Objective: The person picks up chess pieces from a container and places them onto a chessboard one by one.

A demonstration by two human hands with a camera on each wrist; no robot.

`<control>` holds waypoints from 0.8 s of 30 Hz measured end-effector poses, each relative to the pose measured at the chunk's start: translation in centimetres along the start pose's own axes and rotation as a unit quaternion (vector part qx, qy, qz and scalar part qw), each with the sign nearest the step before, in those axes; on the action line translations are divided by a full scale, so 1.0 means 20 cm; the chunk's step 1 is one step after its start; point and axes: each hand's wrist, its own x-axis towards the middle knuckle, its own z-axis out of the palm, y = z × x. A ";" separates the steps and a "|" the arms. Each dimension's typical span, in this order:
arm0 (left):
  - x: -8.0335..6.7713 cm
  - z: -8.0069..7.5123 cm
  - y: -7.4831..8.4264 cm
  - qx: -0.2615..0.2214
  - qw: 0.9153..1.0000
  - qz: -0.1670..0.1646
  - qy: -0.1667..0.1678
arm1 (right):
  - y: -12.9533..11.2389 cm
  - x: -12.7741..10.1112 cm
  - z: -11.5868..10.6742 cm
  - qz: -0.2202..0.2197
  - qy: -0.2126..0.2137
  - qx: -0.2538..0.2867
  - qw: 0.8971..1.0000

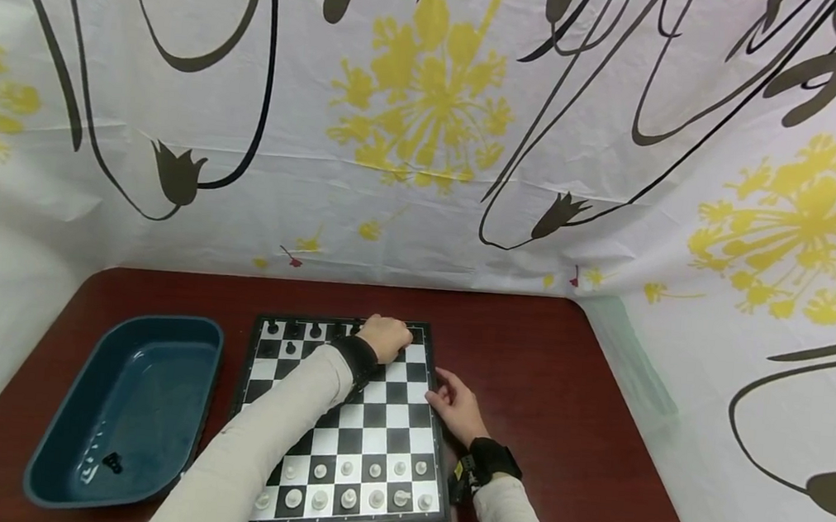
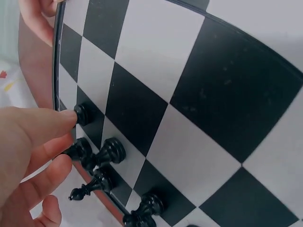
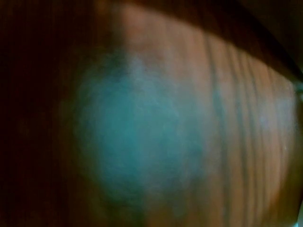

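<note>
A black-and-white chessboard point(image 1: 373, 416) lies on the table, with white pieces point(image 1: 348, 498) in its near rows and black pieces point(image 1: 294, 331) along the far side. Over the far right corner my left hand point(image 1: 384, 337) pinches a black pawn point(image 2: 81, 114) on a dark square; the thumb shows against it, while the fingertip behind is hidden. Other black chessmen point(image 2: 112, 150) stand close by the fingers. My right hand point(image 1: 459, 406) rests at the board's right edge, fingers relaxed and touching it. The right wrist view is a dark blur.
Left of the board sits a blue tray point(image 1: 209, 384) with a small black piece point(image 1: 113, 462) inside. Both stand on a reddish-brown table point(image 1: 544, 438). A floral-patterned cloth point(image 1: 289, 117) hangs behind and around it.
</note>
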 end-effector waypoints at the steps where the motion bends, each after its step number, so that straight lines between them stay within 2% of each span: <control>1: -0.01 0.00 -0.01 -0.002 1.000 0.001 0.002 | 0.00 0.00 0.00 0.000 -0.001 0.000 1.000; 6: -0.06 -0.02 -0.06 -0.013 0.999 0.018 0.024 | 0.01 0.01 0.01 0.002 -0.006 0.009 1.000; 9: -0.10 -0.06 -0.09 -0.026 0.999 0.027 0.036 | 0.02 0.01 -0.01 0.008 -0.010 0.016 1.000; 12: -0.17 -0.12 -0.14 -0.030 0.999 0.023 0.038 | 0.01 0.00 -0.02 0.004 -0.006 0.013 1.000; 20: -0.38 -0.25 -0.30 -0.045 0.999 -0.027 0.005 | 0.00 0.00 -0.01 -0.003 0.001 -0.005 1.000; 24: -0.51 -0.27 -0.39 -0.037 0.997 -0.062 -0.011 | -0.01 -0.01 0.02 -0.002 -0.001 -0.007 1.000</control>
